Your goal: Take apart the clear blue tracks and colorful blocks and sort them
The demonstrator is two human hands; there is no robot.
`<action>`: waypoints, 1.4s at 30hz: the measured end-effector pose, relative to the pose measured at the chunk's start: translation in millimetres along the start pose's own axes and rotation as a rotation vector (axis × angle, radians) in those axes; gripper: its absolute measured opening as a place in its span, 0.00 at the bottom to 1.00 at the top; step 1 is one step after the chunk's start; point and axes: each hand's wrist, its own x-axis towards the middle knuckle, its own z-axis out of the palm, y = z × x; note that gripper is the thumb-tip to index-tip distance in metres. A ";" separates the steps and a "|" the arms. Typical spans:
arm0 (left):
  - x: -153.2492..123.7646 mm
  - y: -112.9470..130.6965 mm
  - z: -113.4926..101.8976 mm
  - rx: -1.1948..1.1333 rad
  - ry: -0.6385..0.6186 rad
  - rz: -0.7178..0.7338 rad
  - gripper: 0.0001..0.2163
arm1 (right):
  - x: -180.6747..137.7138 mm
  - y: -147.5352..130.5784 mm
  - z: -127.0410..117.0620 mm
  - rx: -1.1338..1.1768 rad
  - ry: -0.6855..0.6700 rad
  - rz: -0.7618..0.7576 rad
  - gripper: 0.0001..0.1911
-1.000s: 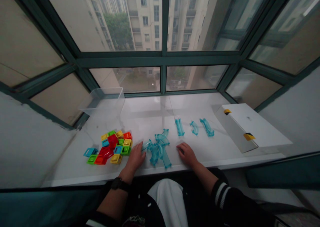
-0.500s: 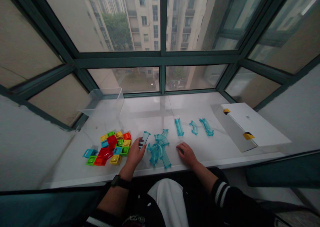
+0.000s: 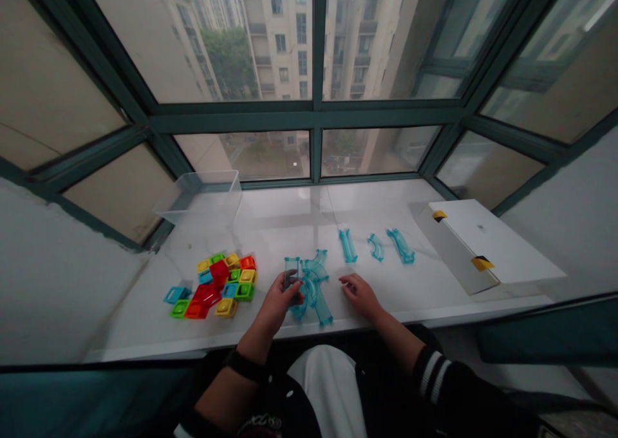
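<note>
My left hand (image 3: 284, 298) grips a clear blue straight track piece (image 3: 291, 264) by its lower end, holding it over the left part of a loose pile of clear blue track pieces (image 3: 318, 303). Part of the pile is hidden behind that hand. My right hand (image 3: 358, 294) rests near the pile's right side with fingers slightly apart and nothing visible in them. Farther back lie a straight track piece (image 3: 347, 246), a small curved track piece (image 3: 375, 247) and another long track piece (image 3: 400, 246), set apart in a row.
Colourful plastic blocks (image 3: 207, 294) lie grouped on the left of the white sill (image 3: 280, 214). Behind them stands a clear plastic bin (image 3: 203, 196). A white box (image 3: 492, 241) with yellow-black corner pieces sits at the right. Green-framed windows (image 3: 316, 116) bound the back.
My left hand has moved right with the track piece, from beside the pile to over its left part. My right hand's fingers have loosened slightly, staying in nearly the same place.
</note>
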 end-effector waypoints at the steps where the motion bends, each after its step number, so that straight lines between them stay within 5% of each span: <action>1: 0.0 -1.3 4.7 -0.043 -0.013 -0.013 0.29 | 2.2 -9.5 -1.6 0.036 -0.006 -0.006 0.12; 7: 4.5 -5.0 26.7 -0.348 -0.067 -0.064 0.23 | 13.7 -81.7 -12.4 0.119 -0.090 -0.222 0.17; 12: 7.2 -9.6 36.2 -0.527 -0.055 -0.042 0.21 | 16.0 -107.6 -10.5 0.110 -0.166 -0.348 0.21; 25: 4.8 -7.6 45.6 -0.477 -0.119 0.012 0.26 | 12.1 -106.1 -3.0 0.049 -0.069 -0.428 0.07; 33: -3.5 -16.1 47.1 -0.239 -0.034 0.040 0.29 | 17.7 -89.6 -16.1 -0.039 0.042 -0.304 0.07; 42: -1.5 -28.5 64.5 -0.073 -0.132 0.060 0.28 | 15.6 -65.2 -25.3 -0.109 0.116 -0.202 0.06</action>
